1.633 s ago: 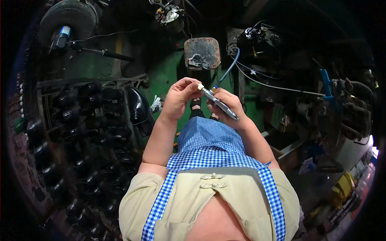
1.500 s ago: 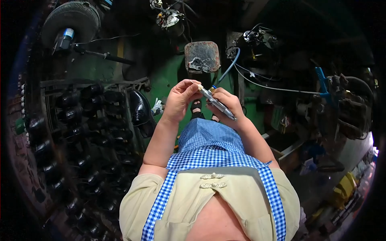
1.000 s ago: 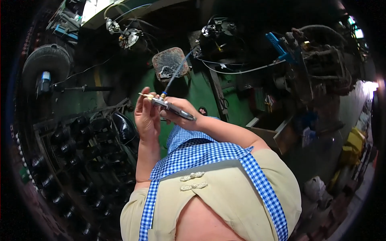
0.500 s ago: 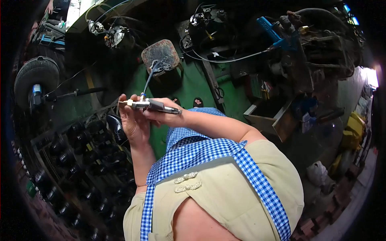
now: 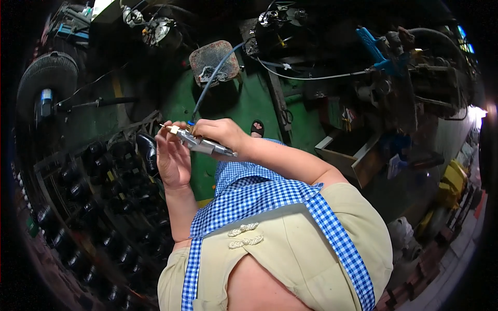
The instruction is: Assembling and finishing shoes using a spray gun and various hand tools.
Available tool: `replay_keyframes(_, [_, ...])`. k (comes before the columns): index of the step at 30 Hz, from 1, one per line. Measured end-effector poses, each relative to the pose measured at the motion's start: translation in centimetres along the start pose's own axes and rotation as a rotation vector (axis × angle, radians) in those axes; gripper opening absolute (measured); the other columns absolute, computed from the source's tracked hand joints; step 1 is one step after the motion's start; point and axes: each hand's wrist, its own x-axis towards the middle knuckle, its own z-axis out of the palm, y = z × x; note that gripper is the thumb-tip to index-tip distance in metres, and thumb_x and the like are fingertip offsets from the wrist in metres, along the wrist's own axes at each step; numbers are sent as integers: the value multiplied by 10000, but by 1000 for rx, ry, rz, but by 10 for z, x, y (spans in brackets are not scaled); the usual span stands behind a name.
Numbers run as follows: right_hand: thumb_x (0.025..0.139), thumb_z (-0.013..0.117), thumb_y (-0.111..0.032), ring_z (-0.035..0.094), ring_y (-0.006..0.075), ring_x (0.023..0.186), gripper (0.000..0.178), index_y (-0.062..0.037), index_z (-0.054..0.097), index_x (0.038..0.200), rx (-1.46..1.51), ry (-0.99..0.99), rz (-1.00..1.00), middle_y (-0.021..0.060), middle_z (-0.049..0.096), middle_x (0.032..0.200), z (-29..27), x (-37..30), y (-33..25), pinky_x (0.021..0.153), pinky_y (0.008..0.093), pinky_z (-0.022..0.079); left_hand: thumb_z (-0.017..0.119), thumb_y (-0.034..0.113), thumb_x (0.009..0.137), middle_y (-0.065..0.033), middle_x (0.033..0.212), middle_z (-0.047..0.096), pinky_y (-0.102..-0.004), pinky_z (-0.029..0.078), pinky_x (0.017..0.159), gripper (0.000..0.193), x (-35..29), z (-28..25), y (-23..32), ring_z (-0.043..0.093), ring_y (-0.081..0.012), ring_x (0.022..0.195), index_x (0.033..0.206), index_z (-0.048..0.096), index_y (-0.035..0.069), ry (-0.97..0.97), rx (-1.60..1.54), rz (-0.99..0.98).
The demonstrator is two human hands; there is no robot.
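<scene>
My right hand (image 5: 220, 132) is closed around the body of a silver hand-held air tool (image 5: 202, 144), its fingers bent over the top. The tool lies tilted, its brass-coloured nozzle up to the left and its rear end by my right wrist. A blue hose (image 5: 211, 80) joins it near the front and runs up and away. The fingertips of my left hand (image 5: 174, 158) are bent about the nozzle, with the palm facing the tool. Part of the left fingers is hidden behind the nozzle, so their exact hold is unclear.
Black shoes (image 5: 148, 153) stand on a rack at the left, below a fan (image 5: 52, 70). Ahead is a worn stool (image 5: 212, 57) on the green floor. A wooden drawer-like box (image 5: 358, 155) and a machine with a blue lever (image 5: 371, 44) stand at the right.
The tool has turned so its rear end dips lower and its nozzle points more upward. My right fingers now show over its top. The hose has swung to the right across the stool.
</scene>
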Motion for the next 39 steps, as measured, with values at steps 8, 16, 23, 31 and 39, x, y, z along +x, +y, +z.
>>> replay_keyframes(8, [869, 666, -143, 585, 277, 710, 146, -39, 568, 899, 523, -79, 238, 101, 580, 790, 35, -5, -8, 615, 353, 464, 677, 259, 872, -61, 1074, 616, -406, 394, 1043, 363, -13, -13, -11, 573, -210, 1045, 1172, 569, 84, 41, -25, 130])
replay_keyframes(16, [751, 666, -122, 622, 317, 772, 226, -53, 560, 939, -2, -160, 22, 100, 611, 881, 27, -4, 7, 630, 346, 498, 710, 167, 842, -59, 933, 664, -403, 400, 1043, 271, -13, -28, 2, 627, -189, 922, 1072, 633, 46, 199, 136, 68])
replay_keyframes(23, [815, 670, -135, 621, 257, 731, 213, -69, 577, 996, 201, 10, 104, 92, 614, 843, 37, -10, 16, 608, 332, 494, 713, 203, 845, -57, 1006, 630, -393, 405, 1051, 324, -6, -6, -14, 603, -178, 979, 1105, 583, 61, 169, 49, 78])
replay_keyframes(31, [799, 693, -104, 616, 223, 732, 237, -56, 581, 1003, 335, -105, 88, 63, 601, 871, 47, -18, 21, 636, 305, 488, 674, 148, 878, -114, 1029, 656, -319, 497, 919, 238, -16, -40, -25, 618, -237, 1031, 1084, 613, 45, 94, -94, 116])
replay_keyframes(39, [619, 720, -106, 610, 272, 697, 331, -31, 586, 912, -311, -285, 0, 116, 588, 821, 27, -25, 37, 578, 335, 483, 626, 151, 919, -99, 1108, 640, -274, 455, 904, 248, -20, -45, -25, 593, -117, 995, 1123, 607, 11, 105, -178, 18])
